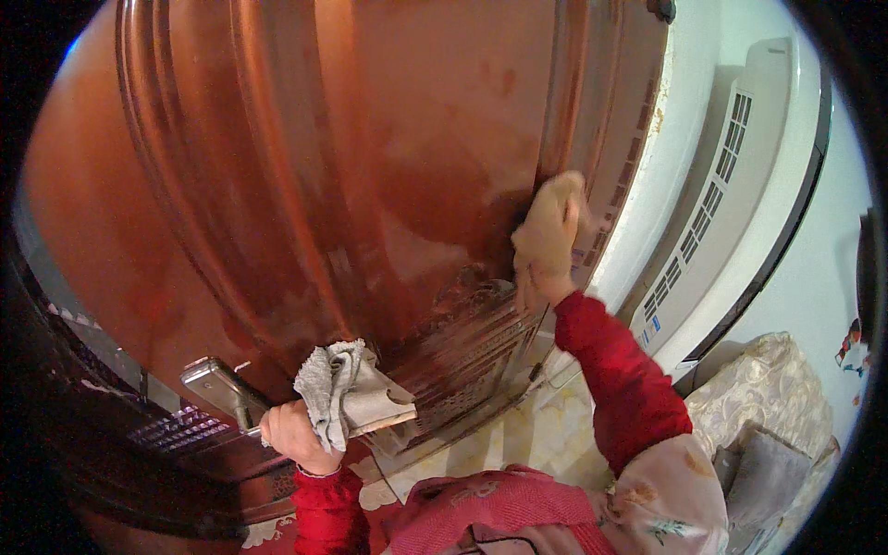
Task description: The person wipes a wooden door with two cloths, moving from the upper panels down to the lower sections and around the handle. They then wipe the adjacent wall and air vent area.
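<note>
A reddish-brown panelled door (pixel 430 125) with a glossy face fills the view before me. At lower left, my left hand (pixel 298 430) is closed around the end of the metal door handle (pixel 239 409). A crumpled grey cloth (pixel 333 388) lies against the same hand, beside a flat beige piece (pixel 378 406) whose kind is unclear. My right hand (pixel 551 229), blurred, is at the moulding near the door's right edge; its palm side is hidden, and whether it holds something beige cannot be told.
A white wall-type air conditioner (pixel 721 187) stands out at right, past the pale door-side edge. Below it are a cream patterned cover (pixel 770 368) and a grey cushion or folded fabric (pixel 766 465). Light marble-look floor (pixel 499 444) shows under the door.
</note>
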The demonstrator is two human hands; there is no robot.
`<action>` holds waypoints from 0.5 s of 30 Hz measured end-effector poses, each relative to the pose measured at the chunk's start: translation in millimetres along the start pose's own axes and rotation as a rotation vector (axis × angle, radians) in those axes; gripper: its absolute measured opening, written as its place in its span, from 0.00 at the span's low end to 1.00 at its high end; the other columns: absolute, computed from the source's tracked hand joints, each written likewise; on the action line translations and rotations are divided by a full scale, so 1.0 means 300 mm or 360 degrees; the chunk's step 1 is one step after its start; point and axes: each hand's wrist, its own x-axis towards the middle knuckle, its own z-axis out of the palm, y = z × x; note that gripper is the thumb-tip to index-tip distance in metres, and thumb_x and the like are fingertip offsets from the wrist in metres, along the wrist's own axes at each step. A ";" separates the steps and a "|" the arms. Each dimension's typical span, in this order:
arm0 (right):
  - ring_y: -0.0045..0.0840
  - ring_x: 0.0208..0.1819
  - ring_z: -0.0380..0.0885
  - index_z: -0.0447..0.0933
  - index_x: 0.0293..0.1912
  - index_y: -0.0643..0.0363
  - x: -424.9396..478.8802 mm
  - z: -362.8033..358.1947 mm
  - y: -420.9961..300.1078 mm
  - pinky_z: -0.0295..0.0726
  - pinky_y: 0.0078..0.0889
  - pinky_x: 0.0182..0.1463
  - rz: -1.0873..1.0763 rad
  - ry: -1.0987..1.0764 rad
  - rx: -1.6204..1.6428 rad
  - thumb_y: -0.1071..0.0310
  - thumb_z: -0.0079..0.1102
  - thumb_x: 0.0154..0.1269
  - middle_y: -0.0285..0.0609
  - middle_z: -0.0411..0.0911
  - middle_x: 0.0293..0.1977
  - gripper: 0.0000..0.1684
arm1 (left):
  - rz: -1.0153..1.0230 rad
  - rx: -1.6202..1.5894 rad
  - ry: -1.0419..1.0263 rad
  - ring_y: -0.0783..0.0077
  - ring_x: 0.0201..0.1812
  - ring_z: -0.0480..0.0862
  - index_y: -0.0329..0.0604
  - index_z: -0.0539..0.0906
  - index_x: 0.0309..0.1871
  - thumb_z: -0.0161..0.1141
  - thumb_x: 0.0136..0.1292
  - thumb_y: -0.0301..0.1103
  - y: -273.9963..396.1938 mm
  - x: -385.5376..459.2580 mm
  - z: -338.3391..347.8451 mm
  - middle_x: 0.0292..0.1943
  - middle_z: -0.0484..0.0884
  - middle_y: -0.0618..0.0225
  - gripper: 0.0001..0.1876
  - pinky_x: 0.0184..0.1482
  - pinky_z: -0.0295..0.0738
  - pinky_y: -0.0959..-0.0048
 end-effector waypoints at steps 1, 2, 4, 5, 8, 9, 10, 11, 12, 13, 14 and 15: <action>0.32 0.59 0.64 0.60 0.65 0.58 0.099 -0.035 0.069 0.58 0.37 0.68 0.0109 0.0001 0.0835 0.59 0.44 0.72 0.41 0.68 0.54 0.26 | -0.0031 -0.0038 -0.0006 0.54 0.29 0.72 0.40 0.75 0.30 0.58 0.57 0.44 0.004 -0.008 0.017 0.24 0.70 0.60 0.14 0.38 0.63 0.60; 0.30 0.58 0.65 0.61 0.65 0.56 0.138 -0.067 -0.005 0.62 0.37 0.66 0.0170 0.0068 0.1291 0.55 0.43 0.74 0.39 0.68 0.55 0.25 | -0.0034 0.0024 -0.0015 0.53 0.29 0.72 0.40 0.75 0.31 0.58 0.57 0.43 -0.005 -0.012 0.008 0.24 0.70 0.60 0.14 0.38 0.63 0.60; 0.29 0.57 0.67 0.62 0.64 0.53 0.199 -0.172 -0.127 0.69 0.36 0.61 0.0185 0.0239 0.1653 0.50 0.43 0.75 0.37 0.68 0.56 0.26 | -0.0035 0.0100 -0.0031 0.53 0.30 0.72 0.40 0.75 0.32 0.57 0.57 0.43 -0.002 -0.011 -0.005 0.24 0.70 0.59 0.14 0.39 0.63 0.59; 0.28 0.56 0.68 0.62 0.64 0.52 0.219 -0.237 -0.170 0.73 0.35 0.58 0.0161 0.0333 0.1559 0.49 0.44 0.74 0.37 0.68 0.56 0.27 | -0.0015 0.0099 -0.0029 0.51 0.32 0.72 0.38 0.74 0.33 0.58 0.57 0.42 0.010 0.001 -0.006 0.26 0.69 0.57 0.14 0.40 0.63 0.58; 0.31 0.57 0.69 0.63 0.64 0.54 0.232 -0.185 -0.074 0.76 0.34 0.55 0.0228 0.0191 0.1868 0.46 0.50 0.71 0.39 0.66 0.58 0.31 | -0.0067 0.0155 -0.0084 0.49 0.33 0.71 0.37 0.73 0.34 0.58 0.56 0.42 0.027 0.001 -0.010 0.27 0.69 0.56 0.15 0.40 0.63 0.57; 0.33 0.59 0.67 0.63 0.65 0.54 0.201 -0.161 -0.050 0.73 0.36 0.57 0.0272 0.0133 0.1936 0.48 0.52 0.69 0.41 0.64 0.60 0.32 | -0.0128 0.0232 -0.0158 0.48 0.35 0.71 0.35 0.73 0.34 0.59 0.55 0.42 0.017 -0.019 -0.008 0.28 0.70 0.54 0.16 0.41 0.63 0.56; 0.36 0.61 0.65 0.63 0.65 0.54 0.132 -0.135 -0.025 0.70 0.39 0.60 0.0285 0.0056 0.1938 0.49 0.53 0.68 0.43 0.62 0.61 0.33 | -0.0116 0.0240 -0.0158 0.47 0.35 0.71 0.35 0.73 0.34 0.59 0.55 0.42 0.021 -0.016 -0.008 0.28 0.70 0.54 0.17 0.42 0.63 0.56; 0.39 0.62 0.62 0.63 0.66 0.54 0.055 -0.108 0.016 0.67 0.41 0.62 0.0141 -0.0012 0.1653 0.50 0.55 0.66 0.44 0.60 0.63 0.34 | -0.0102 0.0238 -0.0158 0.47 0.35 0.71 0.35 0.73 0.35 0.59 0.54 0.43 0.033 -0.007 -0.001 0.29 0.70 0.54 0.18 0.42 0.64 0.55; 0.41 0.64 0.60 0.62 0.66 0.54 -0.048 -0.061 0.055 0.64 0.43 0.64 -0.0069 -0.0058 0.1214 0.51 0.56 0.64 0.46 0.59 0.64 0.35 | -0.0082 0.0257 -0.0163 0.47 0.36 0.72 0.35 0.73 0.35 0.59 0.54 0.44 0.030 -0.004 -0.003 0.29 0.70 0.54 0.18 0.43 0.64 0.55; 0.44 0.66 0.58 0.62 0.67 0.54 -0.145 -0.030 0.099 0.61 0.45 0.66 -0.0343 -0.0081 0.0752 0.52 0.58 0.63 0.48 0.57 0.66 0.36 | -0.0119 0.0198 -0.0169 0.46 0.37 0.72 0.36 0.73 0.36 0.58 0.56 0.50 0.024 -0.010 -0.005 0.29 0.70 0.54 0.22 0.44 0.64 0.54; 0.47 0.68 0.56 0.62 0.68 0.54 -0.227 -0.021 0.141 0.58 0.48 0.68 -0.0572 -0.0110 0.0489 0.54 0.59 0.61 0.50 0.55 0.67 0.38 | -0.0081 0.0224 -0.0130 0.46 0.37 0.72 0.36 0.74 0.36 0.57 0.56 0.53 0.020 -0.011 0.001 0.29 0.70 0.54 0.24 0.44 0.64 0.54; 0.50 0.70 0.54 0.62 0.68 0.54 -0.280 -0.023 0.176 0.55 0.50 0.70 -0.0645 -0.0160 0.0452 0.55 0.61 0.59 0.52 0.54 0.69 0.39 | -0.0045 0.0240 -0.0085 0.46 0.37 0.72 0.36 0.74 0.36 0.57 0.57 0.55 0.017 -0.013 0.018 0.29 0.70 0.54 0.25 0.44 0.64 0.54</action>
